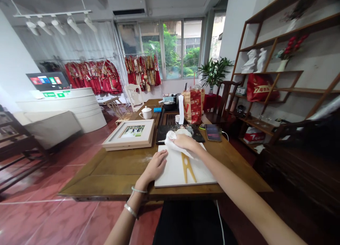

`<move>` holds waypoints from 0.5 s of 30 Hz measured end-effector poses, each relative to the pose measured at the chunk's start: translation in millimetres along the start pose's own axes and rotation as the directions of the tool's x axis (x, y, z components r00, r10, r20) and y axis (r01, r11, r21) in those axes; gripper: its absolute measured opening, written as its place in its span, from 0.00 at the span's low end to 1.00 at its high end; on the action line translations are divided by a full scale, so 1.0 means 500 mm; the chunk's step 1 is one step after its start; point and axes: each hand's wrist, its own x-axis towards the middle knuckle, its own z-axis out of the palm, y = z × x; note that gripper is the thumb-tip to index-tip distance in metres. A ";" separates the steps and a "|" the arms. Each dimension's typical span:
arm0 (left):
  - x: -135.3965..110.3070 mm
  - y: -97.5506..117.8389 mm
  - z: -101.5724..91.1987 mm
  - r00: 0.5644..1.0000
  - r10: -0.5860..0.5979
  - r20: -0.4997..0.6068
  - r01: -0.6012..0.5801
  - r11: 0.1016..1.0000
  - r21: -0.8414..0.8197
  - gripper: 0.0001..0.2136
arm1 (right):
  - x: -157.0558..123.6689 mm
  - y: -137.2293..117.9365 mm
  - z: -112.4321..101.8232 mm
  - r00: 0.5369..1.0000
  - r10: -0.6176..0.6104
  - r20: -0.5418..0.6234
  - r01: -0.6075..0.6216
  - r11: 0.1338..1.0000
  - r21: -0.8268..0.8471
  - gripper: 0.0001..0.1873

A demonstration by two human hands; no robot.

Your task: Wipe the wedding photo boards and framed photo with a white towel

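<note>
A white board (170,172) lies flat near the front edge of the table. On it is a flat yellow shape like a clothes peg or a letter A (185,167), its upper end near the white cloth. My right hand (183,142) presses a crumpled white cloth (172,143), perhaps a tissue, onto the far part of the board. The fingers are closed on the cloth and partly hidden by it. My left hand (156,165) rests on the board's left edge, fingers stretched out and slightly bent, holding nothing.
To the left lies a framed picture (130,133), with a lidded white mug (146,112) behind it. Beyond the board are a dark tray (163,131), a red patterned bag (194,105) and a tablet-like device (214,132) with a cable. Wooden shelves (276,43) stand right.
</note>
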 end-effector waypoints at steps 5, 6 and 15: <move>0.000 -0.004 0.003 1.000 0.004 -0.004 -0.004 1.000 0.010 0.17 | -0.064 0.090 0.005 1.000 0.018 -0.009 -0.018 0.998 -0.057 0.28; 0.000 -0.004 0.003 1.000 0.006 -0.007 -0.006 1.000 0.010 0.17 | -0.069 0.098 0.011 1.000 0.000 -0.007 0.000 0.998 -0.064 0.27; 0.000 -0.002 0.001 1.000 0.016 -0.023 -0.016 1.000 0.013 0.16 | -0.093 0.067 0.089 0.972 -0.232 0.021 0.233 0.966 -0.110 0.35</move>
